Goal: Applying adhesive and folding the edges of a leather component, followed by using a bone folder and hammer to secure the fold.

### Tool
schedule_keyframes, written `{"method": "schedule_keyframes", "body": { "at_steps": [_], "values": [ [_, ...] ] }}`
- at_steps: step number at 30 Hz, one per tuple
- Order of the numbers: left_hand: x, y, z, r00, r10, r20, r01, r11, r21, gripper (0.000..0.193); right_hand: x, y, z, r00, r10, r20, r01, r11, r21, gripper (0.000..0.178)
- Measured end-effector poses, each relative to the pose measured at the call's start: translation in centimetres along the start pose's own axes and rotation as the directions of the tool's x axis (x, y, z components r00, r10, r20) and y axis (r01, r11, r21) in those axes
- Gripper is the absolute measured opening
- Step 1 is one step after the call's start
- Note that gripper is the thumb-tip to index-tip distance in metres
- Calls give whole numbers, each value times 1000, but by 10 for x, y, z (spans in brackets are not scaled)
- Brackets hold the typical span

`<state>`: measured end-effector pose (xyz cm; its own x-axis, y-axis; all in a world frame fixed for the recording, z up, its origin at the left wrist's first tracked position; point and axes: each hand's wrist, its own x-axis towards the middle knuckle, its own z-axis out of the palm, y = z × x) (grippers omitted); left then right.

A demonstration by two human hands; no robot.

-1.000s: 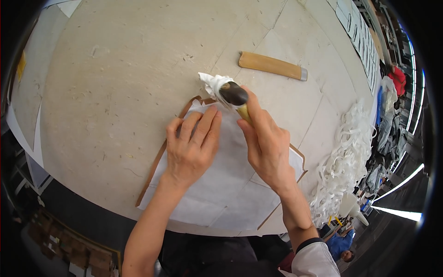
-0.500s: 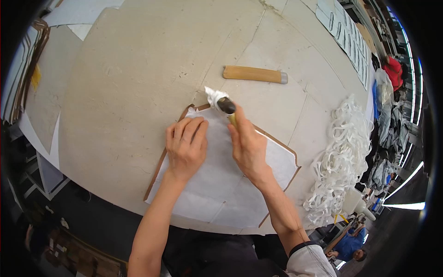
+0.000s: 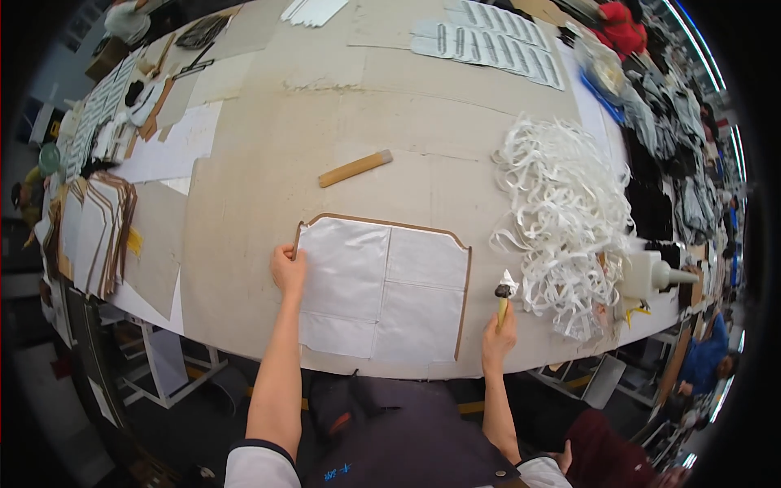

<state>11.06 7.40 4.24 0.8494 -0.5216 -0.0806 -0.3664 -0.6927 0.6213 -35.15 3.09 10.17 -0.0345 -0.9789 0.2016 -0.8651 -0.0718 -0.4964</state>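
Observation:
A white panel with brown edging [image 3: 342, 285] lies flat on the table in front of me, with stitched or folded lines across it. My left hand [image 3: 289, 268] grips its left edge near the upper corner, fingers closed. Off the panel's right side, my right hand [image 3: 498, 342] is closed round the pale handle of a short hammer-like tool [image 3: 505, 290]. The tool's dark head points up and is wrapped in something white. Beyond the panel lies a flat tan stick with a grey end [image 3: 355, 168], which neither hand touches.
A big heap of white ribbon loops [image 3: 569, 211] lies to the right, beside a white squeeze bottle [image 3: 647, 275]. Stacked brown-edged panels [image 3: 98, 236] stand at the left. Grey strips on sheets [image 3: 488, 41] lie at the far side. Other people stand around the table.
My hands have moved apart: the left now grips the panel's edge instead of pressing on top, the right has carried the tool off to the right. More of the table shows.

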Motion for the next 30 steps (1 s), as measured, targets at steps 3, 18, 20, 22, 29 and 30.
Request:
{"method": "schedule_keyframes", "body": {
  "at_steps": [3, 18, 20, 22, 29, 30],
  "values": [
    [14, -7, -25, 978, 24, 205, -40, 997, 71, 29, -32, 32, -10, 990, 142, -15, -142, 988, -54, 49],
    [-242, 317, -147, 393, 734, 555, -191, 655, -731, 32, -85, -198, -209, 997, 64, -46, -30, 847, 531, 79],
    [-281, 350, -152, 251, 800, 545, -149, 589, -795, 32, -93, -197, -260, 988, 154, -15, -106, 747, 656, 87],
    [-317, 376, -148, 168, 838, 519, -102, 539, -836, 34, -108, -182, -291, 975, 207, -80, -82, 670, 738, 92],
    [-415, 412, -102, 26, 902, 431, -82, 431, -898, 31, -126, -126, -315, 787, 528, -319, -228, 729, 645, 45],
    [-424, 413, -95, -1, 906, 424, -63, 423, -904, 30, -126, -121, -319, 761, 571, -307, -330, 749, 575, 34]
  ]
}}
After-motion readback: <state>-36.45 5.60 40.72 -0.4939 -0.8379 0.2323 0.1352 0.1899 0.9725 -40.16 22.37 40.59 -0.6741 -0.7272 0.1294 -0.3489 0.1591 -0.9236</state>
